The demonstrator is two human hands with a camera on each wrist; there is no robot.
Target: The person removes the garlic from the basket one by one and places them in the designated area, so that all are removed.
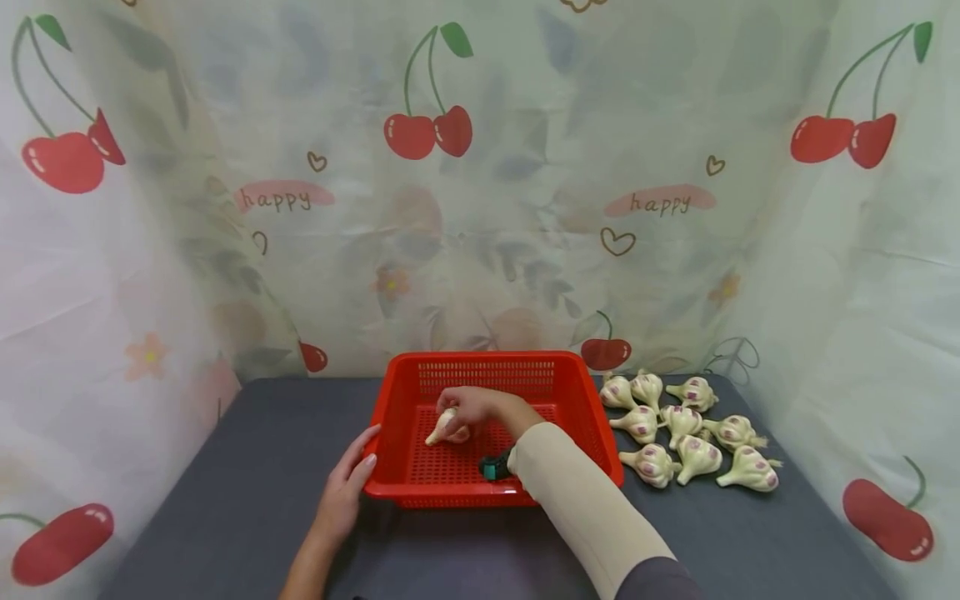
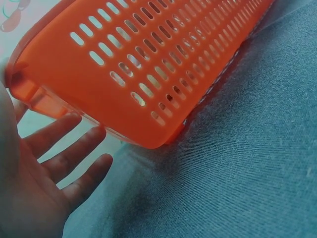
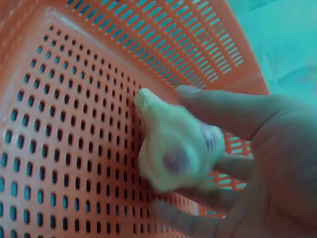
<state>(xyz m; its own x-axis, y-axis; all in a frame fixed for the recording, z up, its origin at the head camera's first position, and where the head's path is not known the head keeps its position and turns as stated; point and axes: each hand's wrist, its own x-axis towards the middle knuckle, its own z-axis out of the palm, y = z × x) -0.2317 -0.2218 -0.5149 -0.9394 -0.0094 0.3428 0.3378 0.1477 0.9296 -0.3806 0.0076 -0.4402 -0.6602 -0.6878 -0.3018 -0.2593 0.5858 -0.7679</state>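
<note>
Inside the red plastic basket (image 1: 491, 498), my right hand (image 1: 468, 408) holds a garlic bulb (image 1: 447, 427) low over the perforated floor. The right wrist view shows that pale bulb (image 3: 173, 144) with purple patches, its stem pointing up and left. My thumb lies along one side of it and my fingers reach underneath; whether it touches the floor I cannot tell. My left hand (image 1: 345, 483) is at the basket's left edge. In the left wrist view its spread fingers (image 2: 74, 158) touch the outside of the basket below the rim.
To the right of the basket, several garlic bulbs (image 1: 682, 423) lie grouped on the dark grey tabletop (image 1: 300, 433). A cherry-patterned curtain (image 1: 480, 250) hangs behind and along both sides. A dark band with a teal part (image 1: 493, 468) is at my right wrist.
</note>
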